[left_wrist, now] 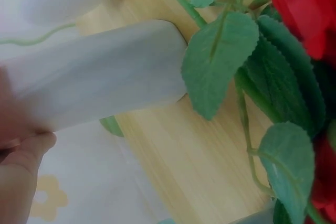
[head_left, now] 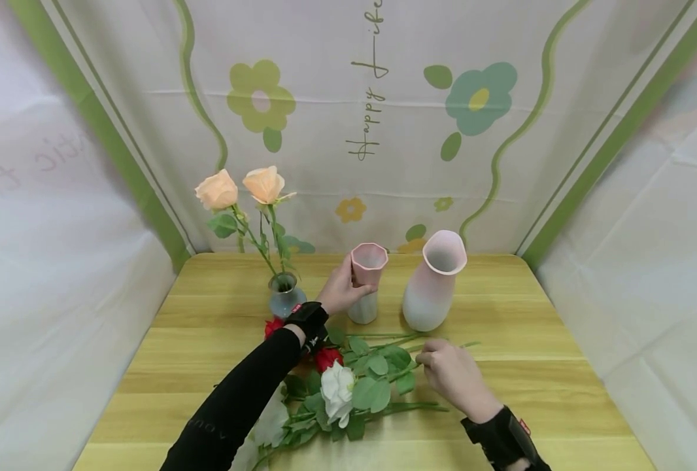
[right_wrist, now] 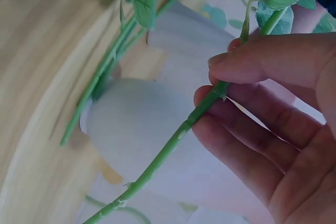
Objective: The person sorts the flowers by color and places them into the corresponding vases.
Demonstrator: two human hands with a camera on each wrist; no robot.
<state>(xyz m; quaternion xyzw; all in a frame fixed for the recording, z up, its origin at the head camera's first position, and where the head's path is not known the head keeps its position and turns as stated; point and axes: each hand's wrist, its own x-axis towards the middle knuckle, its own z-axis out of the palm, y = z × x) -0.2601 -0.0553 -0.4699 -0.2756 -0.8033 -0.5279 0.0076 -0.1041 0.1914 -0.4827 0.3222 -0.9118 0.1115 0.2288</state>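
Note:
My left hand [head_left: 339, 288] holds a faceted pink-and-white vase [head_left: 365, 307] near its rim; the vase stands on the table. In the left wrist view, the thumb lies against the side of this vase [left_wrist: 115, 72]. Between the thumb and fingers of my right hand [head_left: 456, 376] is a green flower stem [right_wrist: 173, 142]. Leaves hide which bloom that stem belongs to. A white rose [head_left: 338, 394] and a red rose [head_left: 327, 359] lie among leafy stems between the hands. More red petals [head_left: 273, 326] show beside my left wrist.
Right of the held vase stands a taller pink-and-white vase [head_left: 429, 294]. A small blue-grey vase [head_left: 286, 301] at the left holds two peach roses [head_left: 264, 185]. Another white bloom [head_left: 272, 418] lies partly behind my left sleeve. Printed fabric [head_left: 313, 131] hangs behind the wooden table [head_left: 531, 340].

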